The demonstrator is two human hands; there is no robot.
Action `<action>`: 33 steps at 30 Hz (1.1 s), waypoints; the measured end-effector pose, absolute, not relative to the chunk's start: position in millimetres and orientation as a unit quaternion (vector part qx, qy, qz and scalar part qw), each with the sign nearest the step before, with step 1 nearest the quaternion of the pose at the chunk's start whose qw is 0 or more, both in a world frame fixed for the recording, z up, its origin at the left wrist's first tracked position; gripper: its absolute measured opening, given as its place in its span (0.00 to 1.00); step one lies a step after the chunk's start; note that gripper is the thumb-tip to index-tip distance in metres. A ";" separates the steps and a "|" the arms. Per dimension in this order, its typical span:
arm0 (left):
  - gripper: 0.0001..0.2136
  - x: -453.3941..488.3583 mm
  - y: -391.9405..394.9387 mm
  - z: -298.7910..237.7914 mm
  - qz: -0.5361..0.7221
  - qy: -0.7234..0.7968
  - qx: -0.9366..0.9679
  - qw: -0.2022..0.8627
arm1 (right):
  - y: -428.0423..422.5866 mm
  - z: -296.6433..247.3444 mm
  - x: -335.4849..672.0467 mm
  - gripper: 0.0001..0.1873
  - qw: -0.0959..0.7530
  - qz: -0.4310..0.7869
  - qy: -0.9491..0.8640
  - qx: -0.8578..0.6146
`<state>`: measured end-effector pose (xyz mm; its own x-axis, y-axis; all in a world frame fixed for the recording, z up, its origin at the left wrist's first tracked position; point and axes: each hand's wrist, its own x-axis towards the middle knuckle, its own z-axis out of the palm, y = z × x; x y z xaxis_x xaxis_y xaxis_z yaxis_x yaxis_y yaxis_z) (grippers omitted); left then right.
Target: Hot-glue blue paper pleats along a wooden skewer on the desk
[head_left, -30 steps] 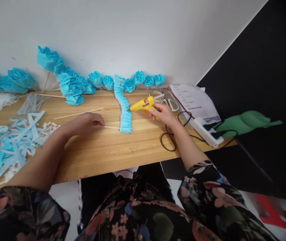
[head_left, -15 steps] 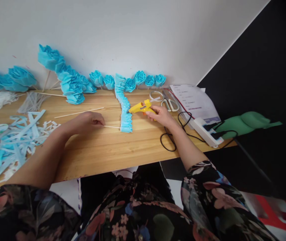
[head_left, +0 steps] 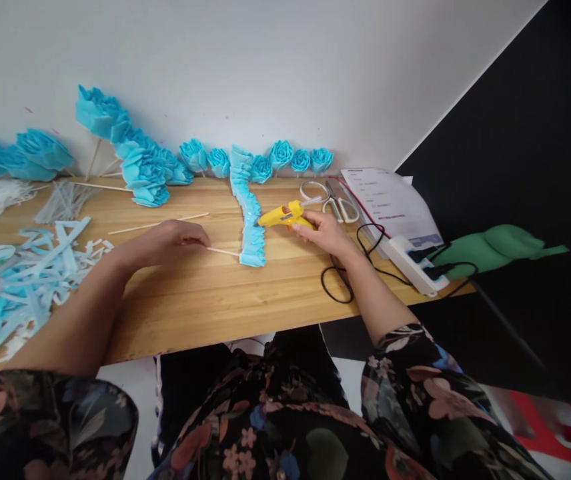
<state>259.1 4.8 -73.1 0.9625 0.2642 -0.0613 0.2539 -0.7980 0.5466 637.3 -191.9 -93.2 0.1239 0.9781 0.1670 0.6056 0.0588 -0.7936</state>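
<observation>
My right hand (head_left: pixel 324 231) grips a yellow glue gun (head_left: pixel 281 215) whose nozzle points left and touches a pleated blue paper strip (head_left: pixel 249 213) lying on the wooden table (head_left: pixel 225 293). My left hand (head_left: pixel 174 238) is closed in a pinch on a thin wooden stick (head_left: pixel 224 252) that lies flat, its far end meeting the near end of the strip. The gun's black cord (head_left: pixel 338 283) loops across the table behind my right wrist.
Blue paper roses (head_left: pixel 279 156) on sticks line the wall, with bigger ones (head_left: pixel 143 170) to the left. Blue and white paper scraps (head_left: pixel 10 280) cover the left side. Another stick (head_left: pixel 158 224), scissors (head_left: pixel 333 200), printed papers (head_left: pixel 390 200) and a white power strip (head_left: pixel 413 263) lie around.
My right hand has brought the glue gun down and left until its nozzle meets the pleated strip. My left hand stays pinched on the stick.
</observation>
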 end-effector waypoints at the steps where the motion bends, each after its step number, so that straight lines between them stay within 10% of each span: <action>1: 0.18 258.8 4.5 -71.7 0.002 0.137 0.948 0.288 | -192.1 -93.2 637.8 0.25 0.383 0.237 -0.619 -0.643; 23: 0.21 256.3 5.2 -75.1 -0.059 0.198 0.913 0.351 | -199.6 -81.3 632.6 0.25 0.363 0.231 -0.667 -0.609; 33: 0.23 259.0 4.8 -74.8 -0.054 0.191 0.917 0.346 | -197.7 -84.9 636.1 0.29 0.478 0.278 -0.568 -0.609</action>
<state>259.0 4.8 -74.8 0.9210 0.3130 -0.2318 0.3881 -0.6874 0.6139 636.1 -197.7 -84.9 0.1997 0.9581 0.2053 0.4263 0.1037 -0.8986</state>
